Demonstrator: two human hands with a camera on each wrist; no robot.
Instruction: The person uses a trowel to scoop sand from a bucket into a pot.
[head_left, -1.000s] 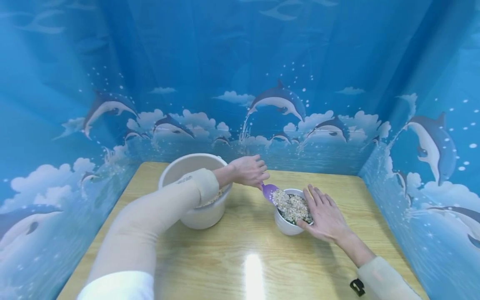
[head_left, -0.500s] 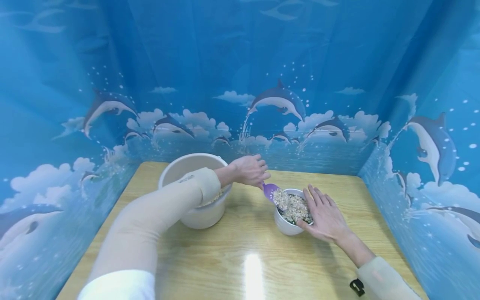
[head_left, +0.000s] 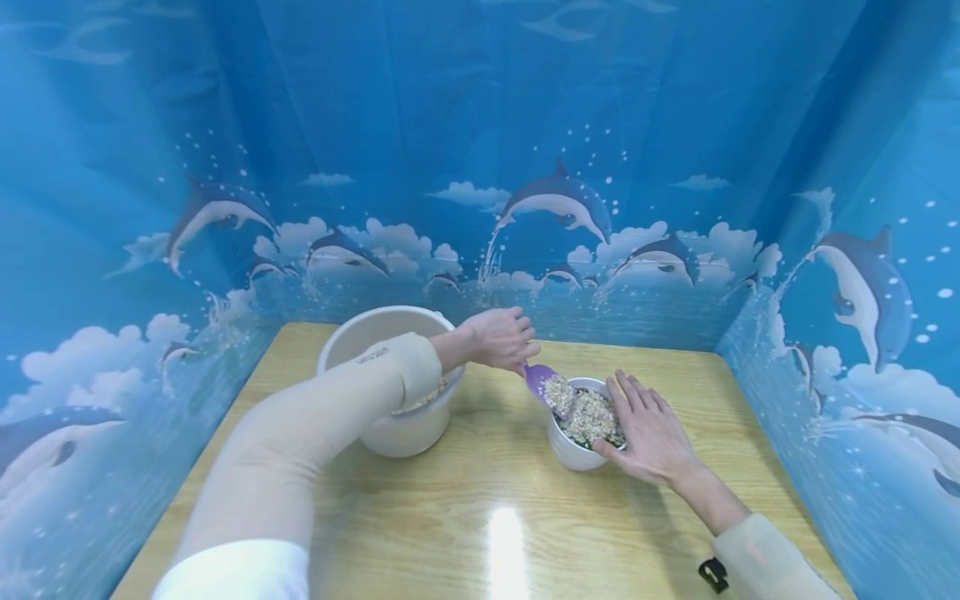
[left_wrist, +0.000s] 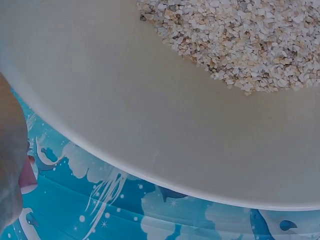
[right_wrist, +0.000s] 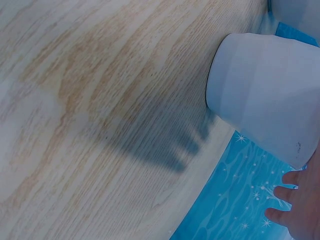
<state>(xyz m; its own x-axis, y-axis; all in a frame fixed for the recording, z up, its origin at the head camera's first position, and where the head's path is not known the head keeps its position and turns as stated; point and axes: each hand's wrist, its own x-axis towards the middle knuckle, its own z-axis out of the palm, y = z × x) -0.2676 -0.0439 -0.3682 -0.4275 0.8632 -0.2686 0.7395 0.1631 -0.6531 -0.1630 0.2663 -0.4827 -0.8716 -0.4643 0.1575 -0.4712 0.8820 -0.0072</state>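
The bucket (head_left: pixel 407 435) (gravel (left_wrist: pixel 250 45) inside) stands left of the pot (head_left: pixel 576 457) on the table (head_left: pixel 405 533).

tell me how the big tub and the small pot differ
The tub is much larger than the pot.
Gravel lies low in the tub, leaving much inner wall bare; in the pot it comes up near the rim.
The left sleeve crosses over the tub, while the right hand is at the pot's rim.
Both are pale, round and open-topped, standing upright on the table.
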